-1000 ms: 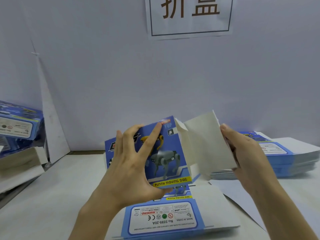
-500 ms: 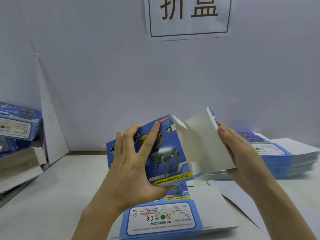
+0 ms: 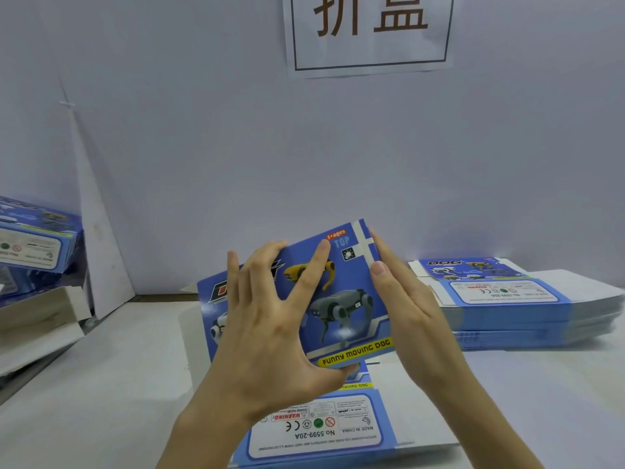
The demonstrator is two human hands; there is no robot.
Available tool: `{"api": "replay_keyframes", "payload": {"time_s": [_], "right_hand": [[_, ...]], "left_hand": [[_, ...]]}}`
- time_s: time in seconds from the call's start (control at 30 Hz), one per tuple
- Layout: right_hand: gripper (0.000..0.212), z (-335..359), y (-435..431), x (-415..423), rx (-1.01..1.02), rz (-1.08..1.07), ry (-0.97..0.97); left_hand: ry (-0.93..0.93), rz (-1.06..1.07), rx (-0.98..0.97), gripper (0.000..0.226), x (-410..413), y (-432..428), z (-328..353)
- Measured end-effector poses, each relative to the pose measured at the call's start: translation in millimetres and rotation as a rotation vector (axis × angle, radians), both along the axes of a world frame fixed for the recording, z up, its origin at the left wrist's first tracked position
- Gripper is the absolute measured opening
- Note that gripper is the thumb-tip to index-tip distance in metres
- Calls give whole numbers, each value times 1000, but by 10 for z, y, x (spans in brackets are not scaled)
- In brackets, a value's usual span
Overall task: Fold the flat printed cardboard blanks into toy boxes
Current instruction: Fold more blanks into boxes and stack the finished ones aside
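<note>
Two hands are holding one box (image 3: 341, 299): my left hand (image 3: 270, 333) is gripping its face, thumb under the "FUNNY MOVING DOG" edge, covering the title, while my right hand (image 3: 406, 306) is pressing straight fingers against its right side. It is hovering above a blank (image 3: 321, 431) reading "No. 5599-20A".

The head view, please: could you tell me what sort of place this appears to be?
Probably a box-folding packing station: a stack of flat blanks on the white table, folded boxes piled at left, and the left hand gripping a part-folded box.
</note>
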State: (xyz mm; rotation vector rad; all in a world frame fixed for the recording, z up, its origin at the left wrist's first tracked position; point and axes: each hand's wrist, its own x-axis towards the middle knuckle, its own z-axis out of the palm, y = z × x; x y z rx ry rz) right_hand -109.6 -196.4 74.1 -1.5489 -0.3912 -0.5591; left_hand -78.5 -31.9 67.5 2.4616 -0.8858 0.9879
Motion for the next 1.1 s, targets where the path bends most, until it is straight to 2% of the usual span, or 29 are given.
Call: {"api": "replay_keyframes", "payload": {"time_s": [0.1, 0.23, 0.37, 0.53, 0.7, 0.77, 0.9, 0.97, 1.1], "right_hand": [[41, 5, 18, -17, 12, 38, 24], [61, -10, 57, -28, -58, 31, 34], [72, -37, 83, -14, -76, 90, 43], [75, -42, 63, -12, -86, 124, 61], [67, -41, 68, -33, -172, 65, 28], [64, -45, 68, -37, -156, 99, 38], [73, -73, 7, -23, -82, 236, 114], [77, -75, -54, -31, -154, 219, 103], [72, -66, -92, -37, -384, 65, 36]], "left_hand": [[-6, 1, -9, 114, -18, -11, 10], [-45, 14, 2, 115, -19, -8, 27], [-82, 22, 4, 115, -24, 5, 35], [-92, 12, 9, 116, -13, 39, 54], [-94, -1, 30, 114, -27, 33, 64], [-97, 9, 40, 114, -39, 31, 77], [-83, 38, 58, 116, -22, 52, 107], [-24, 62, -7, 117, 5, 85, 105], [12, 95, -98, 118, 37, 132, 91]]}}
